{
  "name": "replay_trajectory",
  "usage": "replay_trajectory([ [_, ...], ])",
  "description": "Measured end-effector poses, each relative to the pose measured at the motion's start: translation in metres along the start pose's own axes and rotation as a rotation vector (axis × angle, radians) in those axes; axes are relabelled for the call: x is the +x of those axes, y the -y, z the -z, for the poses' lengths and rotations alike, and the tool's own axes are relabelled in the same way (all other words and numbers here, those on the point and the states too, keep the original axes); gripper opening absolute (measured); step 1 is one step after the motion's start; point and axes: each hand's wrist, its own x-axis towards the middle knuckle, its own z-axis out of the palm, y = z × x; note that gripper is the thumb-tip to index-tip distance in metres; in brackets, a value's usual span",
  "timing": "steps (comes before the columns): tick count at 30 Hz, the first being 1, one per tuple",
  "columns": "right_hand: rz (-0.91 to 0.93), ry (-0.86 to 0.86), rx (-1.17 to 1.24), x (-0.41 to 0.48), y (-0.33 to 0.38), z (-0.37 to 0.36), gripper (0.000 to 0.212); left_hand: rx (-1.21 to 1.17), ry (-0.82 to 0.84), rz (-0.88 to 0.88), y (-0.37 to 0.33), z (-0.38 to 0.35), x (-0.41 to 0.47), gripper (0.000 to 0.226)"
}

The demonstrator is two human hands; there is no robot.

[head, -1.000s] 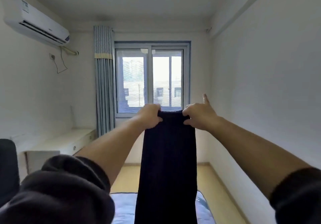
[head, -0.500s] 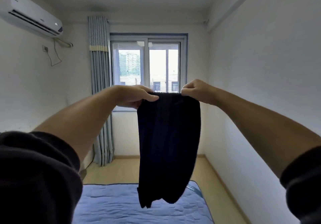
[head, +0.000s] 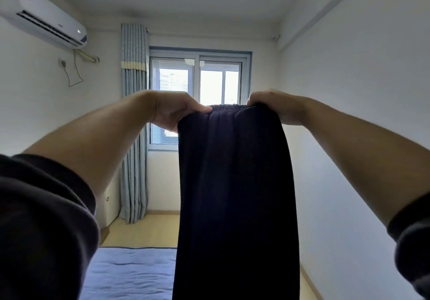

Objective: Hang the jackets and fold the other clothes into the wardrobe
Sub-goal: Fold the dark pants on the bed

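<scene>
Dark navy trousers (head: pixel 235 195) hang straight down in front of me, held up by their elastic waistband at chest height. My left hand (head: pixel 173 111) grips the waistband's left end, thumb over the top edge. My right hand (head: pixel 273 105) grips the right end, fingers curled over the cloth. The trouser legs run down past the bottom of the frame, so their hems are hidden. No wardrobe or jacket is in view.
A bed with a blue cover (head: pixel 130 274) lies below and ahead. Beyond it are a strip of wooden floor (head: pixel 149 229), a window (head: pixel 197 94) with a grey-blue curtain (head: pixel 135 125) and a white cabinet (head: pixel 111 202) on the left. A white wall (head: pixel 360 113) runs along the right.
The trousers, bunched and lifted clear of the bed half a second ago, now hang full length with hems out of frame. My hands have moved apart along the waistband.
</scene>
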Motion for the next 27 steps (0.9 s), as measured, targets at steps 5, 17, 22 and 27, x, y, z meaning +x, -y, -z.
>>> replay_trajectory([
  [5, -0.027, -0.028, -0.356, 0.024, -0.056, -0.023, 0.034, 0.461, -0.160, 0.122, 0.039, -0.001, 0.053, 0.031],
  [17, -0.203, 0.306, -1.292, 0.010, -0.350, -0.234, 0.036, 0.981, -0.497, 0.197, 0.354, -0.112, 0.192, 0.023],
  [22, -0.221, 0.573, -1.264, -0.063, -0.459, -0.357, 0.038, 1.007, -0.369, 0.201, 0.527, -0.195, 0.188, 0.014],
  [27, -0.239, 0.662, -1.214, -0.150, -0.526, -0.454, 0.041, 0.950, -0.333, 0.169, 0.662, -0.282, 0.161, 0.017],
])
